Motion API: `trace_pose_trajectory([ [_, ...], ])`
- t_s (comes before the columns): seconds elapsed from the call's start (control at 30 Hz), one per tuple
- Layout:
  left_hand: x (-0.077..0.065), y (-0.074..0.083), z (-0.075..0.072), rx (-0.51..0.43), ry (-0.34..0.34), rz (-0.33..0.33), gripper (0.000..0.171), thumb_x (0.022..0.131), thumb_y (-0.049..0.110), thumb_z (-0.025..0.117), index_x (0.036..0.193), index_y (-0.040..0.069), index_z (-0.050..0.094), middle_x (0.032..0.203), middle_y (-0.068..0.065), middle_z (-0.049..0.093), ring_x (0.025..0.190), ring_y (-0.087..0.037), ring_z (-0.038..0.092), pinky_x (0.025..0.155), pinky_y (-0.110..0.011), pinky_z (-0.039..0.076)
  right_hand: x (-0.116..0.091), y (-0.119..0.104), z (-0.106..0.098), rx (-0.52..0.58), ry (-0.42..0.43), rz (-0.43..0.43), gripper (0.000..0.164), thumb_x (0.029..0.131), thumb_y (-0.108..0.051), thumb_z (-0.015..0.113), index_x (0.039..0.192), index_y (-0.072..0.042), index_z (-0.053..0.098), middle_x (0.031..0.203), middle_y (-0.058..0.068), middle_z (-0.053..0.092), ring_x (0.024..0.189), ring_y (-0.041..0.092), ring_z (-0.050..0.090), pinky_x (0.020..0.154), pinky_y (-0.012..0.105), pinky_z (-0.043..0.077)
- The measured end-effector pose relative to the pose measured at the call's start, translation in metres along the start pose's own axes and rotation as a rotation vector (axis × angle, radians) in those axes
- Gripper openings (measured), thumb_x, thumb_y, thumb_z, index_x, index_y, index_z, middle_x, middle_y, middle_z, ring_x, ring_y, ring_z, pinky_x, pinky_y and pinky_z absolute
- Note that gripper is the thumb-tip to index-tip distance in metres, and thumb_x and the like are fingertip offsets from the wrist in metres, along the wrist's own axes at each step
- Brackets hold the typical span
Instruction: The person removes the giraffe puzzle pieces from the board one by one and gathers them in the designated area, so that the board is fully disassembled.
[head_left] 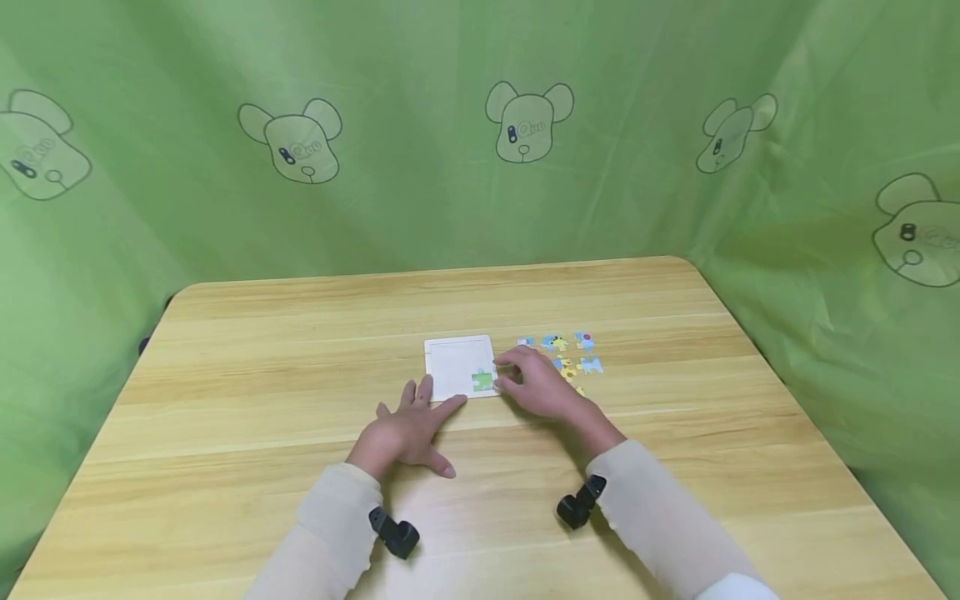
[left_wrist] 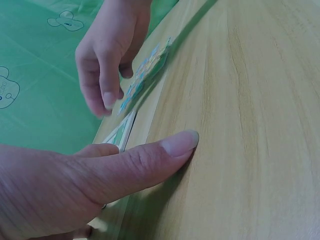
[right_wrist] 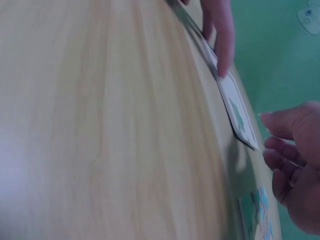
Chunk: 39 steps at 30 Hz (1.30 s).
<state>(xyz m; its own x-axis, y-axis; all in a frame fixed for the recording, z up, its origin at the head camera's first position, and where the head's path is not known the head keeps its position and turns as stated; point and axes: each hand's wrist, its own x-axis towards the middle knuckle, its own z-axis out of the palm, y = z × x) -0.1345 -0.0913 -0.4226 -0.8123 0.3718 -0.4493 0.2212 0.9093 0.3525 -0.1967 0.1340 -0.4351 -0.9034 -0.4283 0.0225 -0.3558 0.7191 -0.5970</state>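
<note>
A white square puzzle tray (head_left: pixel 453 362) lies on the table, with one green jigsaw piece (head_left: pixel 482 381) inside near its lower right corner. My left hand (head_left: pixel 408 432) spreads its fingers at the tray's lower left corner, the fingertips on its border. At the tray's right edge is my right hand (head_left: pixel 536 383), its fingers loosely bent. In the right wrist view, a gap shows between the thumb and fingers of the right hand (right_wrist: pixel 295 155), and no piece is visible there. Several loose jigsaw pieces (head_left: pixel 591 365), blue and yellow, lie beyond the right hand, which partly hides them.
The light wooden table (head_left: pixel 300 333) has a rounded far edge. Green curtains (head_left: pixel 420 217) printed with bear heads hang behind it and on both sides. A black wrist camera (head_left: pixel 395 533) sits on the left sleeve, another black wrist camera (head_left: pixel 577 504) on the right.
</note>
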Motion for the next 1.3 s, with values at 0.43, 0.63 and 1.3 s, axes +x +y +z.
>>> trace_pose_trajectory([
  [0.43,0.001,0.000,-0.001,0.024,-0.001,0.004,0.104,0.064,0.053,0.079,0.149,0.039,0.021,0.157,-0.020,-0.002,0.143,-0.043,0.001,0.100,-0.076,0.013,0.010,-0.008,0.010,-0.075,-0.100,-0.059,0.045,0.083,-0.016,0.070,0.125,-0.005,0.057,0.130,0.014,0.054,0.123,0.031,0.048,0.107,0.045,0.035],
  [0.63,0.001,0.000,-0.001,0.024,-0.003,0.000,0.105,0.064,0.054,0.079,0.149,0.039,0.021,0.157,-0.020,-0.002,0.143,-0.043,0.001,0.100,-0.076,0.012,0.011,-0.010,0.011,-0.064,-0.109,-0.053,0.046,0.082,-0.013,0.070,0.125,-0.004,0.057,0.126,0.014,0.057,0.117,0.030,0.052,0.104,0.043,0.039],
  [1.3,0.001,0.001,0.000,0.043,-0.016,-0.010,0.105,0.065,0.055,0.078,0.150,0.037,0.018,0.157,-0.020,-0.003,0.143,-0.042,0.000,0.101,-0.075,0.013,0.011,-0.013,0.013,-0.060,-0.090,-0.032,0.047,0.081,-0.011,0.071,0.126,-0.006,0.056,0.125,0.011,0.056,0.121,0.028,0.049,0.106,0.043,0.037],
])
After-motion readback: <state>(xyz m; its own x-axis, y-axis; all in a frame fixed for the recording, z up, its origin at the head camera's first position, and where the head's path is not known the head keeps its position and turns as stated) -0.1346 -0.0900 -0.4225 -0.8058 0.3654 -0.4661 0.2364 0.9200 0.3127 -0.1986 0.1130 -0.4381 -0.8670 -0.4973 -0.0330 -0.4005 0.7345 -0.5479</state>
